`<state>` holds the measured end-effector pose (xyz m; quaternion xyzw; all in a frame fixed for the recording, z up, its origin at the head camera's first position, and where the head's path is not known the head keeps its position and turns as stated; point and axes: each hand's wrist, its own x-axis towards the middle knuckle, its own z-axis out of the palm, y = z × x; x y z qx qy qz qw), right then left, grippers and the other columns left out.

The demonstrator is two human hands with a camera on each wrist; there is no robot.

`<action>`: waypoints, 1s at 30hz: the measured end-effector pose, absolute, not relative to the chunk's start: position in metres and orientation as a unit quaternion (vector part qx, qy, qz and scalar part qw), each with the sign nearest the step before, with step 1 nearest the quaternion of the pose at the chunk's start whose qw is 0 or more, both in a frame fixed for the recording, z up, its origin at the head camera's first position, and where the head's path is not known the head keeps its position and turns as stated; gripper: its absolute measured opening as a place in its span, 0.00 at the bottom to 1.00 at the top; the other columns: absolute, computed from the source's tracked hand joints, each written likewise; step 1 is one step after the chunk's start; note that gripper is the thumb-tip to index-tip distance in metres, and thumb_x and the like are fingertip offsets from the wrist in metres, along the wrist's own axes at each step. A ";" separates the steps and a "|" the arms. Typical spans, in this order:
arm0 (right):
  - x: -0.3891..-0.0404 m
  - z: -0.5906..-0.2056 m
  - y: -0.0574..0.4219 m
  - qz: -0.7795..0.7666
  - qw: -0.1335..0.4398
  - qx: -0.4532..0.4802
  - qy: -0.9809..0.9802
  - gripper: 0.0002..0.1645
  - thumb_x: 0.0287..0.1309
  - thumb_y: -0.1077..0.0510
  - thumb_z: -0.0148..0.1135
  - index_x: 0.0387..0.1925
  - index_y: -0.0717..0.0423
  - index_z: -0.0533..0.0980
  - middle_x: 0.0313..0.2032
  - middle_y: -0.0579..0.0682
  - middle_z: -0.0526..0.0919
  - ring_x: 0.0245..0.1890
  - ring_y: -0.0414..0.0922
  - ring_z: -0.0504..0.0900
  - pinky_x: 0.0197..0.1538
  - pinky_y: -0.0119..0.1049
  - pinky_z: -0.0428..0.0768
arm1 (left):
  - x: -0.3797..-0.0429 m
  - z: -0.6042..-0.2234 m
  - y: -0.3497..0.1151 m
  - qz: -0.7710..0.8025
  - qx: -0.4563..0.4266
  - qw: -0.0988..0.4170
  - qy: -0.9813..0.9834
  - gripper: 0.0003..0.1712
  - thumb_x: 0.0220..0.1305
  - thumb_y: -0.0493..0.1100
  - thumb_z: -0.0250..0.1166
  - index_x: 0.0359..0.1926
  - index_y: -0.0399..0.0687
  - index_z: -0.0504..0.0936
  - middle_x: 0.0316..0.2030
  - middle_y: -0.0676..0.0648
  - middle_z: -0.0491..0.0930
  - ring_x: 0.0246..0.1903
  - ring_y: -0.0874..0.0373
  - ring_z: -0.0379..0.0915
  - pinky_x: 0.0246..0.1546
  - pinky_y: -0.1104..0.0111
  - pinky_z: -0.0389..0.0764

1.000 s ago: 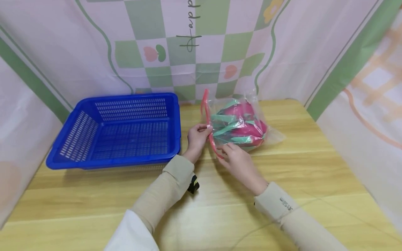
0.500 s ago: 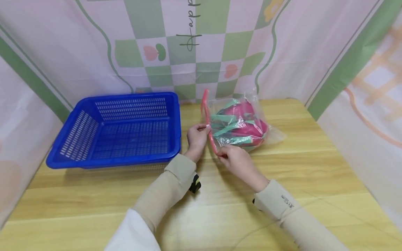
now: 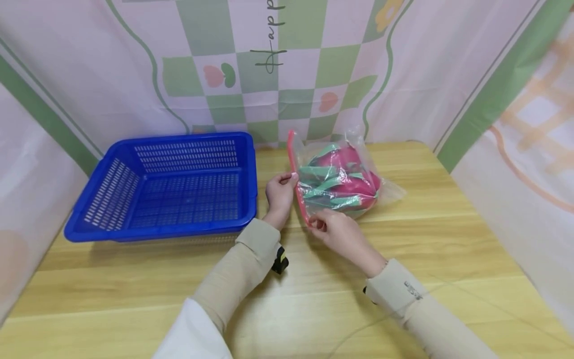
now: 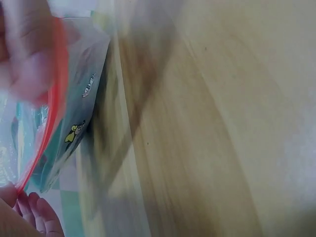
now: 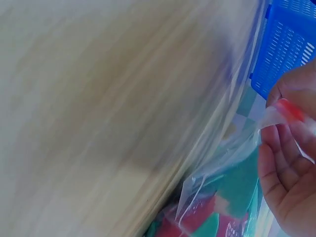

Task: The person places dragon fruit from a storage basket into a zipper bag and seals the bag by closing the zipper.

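A clear zip bag lies on the wooden table, its mouth facing left with a red zip strip along it. Through the plastic show pink rounded things with green leaf-like tips, which look like dragon fruits. Near the strip's middle, my left hand pinches the edge between thumb and finger. My right hand pinches the end of the strip closest to me. In the right wrist view, the bag's red corner sits between fingers. Small printed figures mark the bag in the left wrist view.
A blue plastic basket with slotted walls stands left of my left hand, close to it. Behind the table hangs a patterned curtain. A thin cord runs near my right forearm.
My right hand has gone from loosely touching the bag's near corner to pinching the strip's end. The red strip now lies straighter. The left hand keeps its pinch, moving slightly away from me.
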<state>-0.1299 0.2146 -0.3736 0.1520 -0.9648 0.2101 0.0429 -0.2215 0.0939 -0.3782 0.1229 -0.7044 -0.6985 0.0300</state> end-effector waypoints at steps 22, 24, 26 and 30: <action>-0.140 -0.386 0.199 0.153 0.133 0.133 -0.970 0.19 0.56 0.66 0.60 0.51 0.60 0.78 0.36 0.57 0.83 0.28 0.54 0.82 0.29 0.46 0.82 | -0.220 -0.379 0.098 -0.688 0.117 0.045 -0.714 0.12 0.61 0.38 0.65 0.43 0.34 0.83 0.40 0.36 0.83 0.38 0.53 0.79 0.35 0.76 0.76; -0.139 -0.385 0.200 0.155 0.129 0.137 -0.970 0.21 0.56 0.66 0.61 0.53 0.59 0.78 0.37 0.57 0.82 0.30 0.55 0.82 0.33 0.47 0.83 | -0.220 -0.379 0.097 -0.686 0.117 0.047 -0.717 0.12 0.61 0.38 0.64 0.43 0.34 0.83 0.40 0.36 0.83 0.38 0.53 0.79 0.36 0.76 0.76; -0.139 -0.384 0.202 0.157 0.127 0.143 -0.969 0.22 0.55 0.66 0.62 0.54 0.58 0.78 0.37 0.57 0.82 0.30 0.54 0.82 0.35 0.47 0.84 | -0.220 -0.378 0.097 -0.684 0.118 0.043 -0.719 0.12 0.62 0.38 0.64 0.44 0.35 0.83 0.40 0.37 0.83 0.38 0.54 0.78 0.35 0.76 0.76; -0.141 -0.382 0.203 0.163 0.120 0.148 -0.968 0.22 0.54 0.67 0.62 0.53 0.58 0.79 0.33 0.55 0.80 0.26 0.51 0.80 0.34 0.45 0.83 | -0.222 -0.378 0.096 -0.686 0.117 0.036 -0.717 0.13 0.63 0.39 0.63 0.45 0.36 0.82 0.41 0.38 0.82 0.37 0.56 0.76 0.34 0.77 0.74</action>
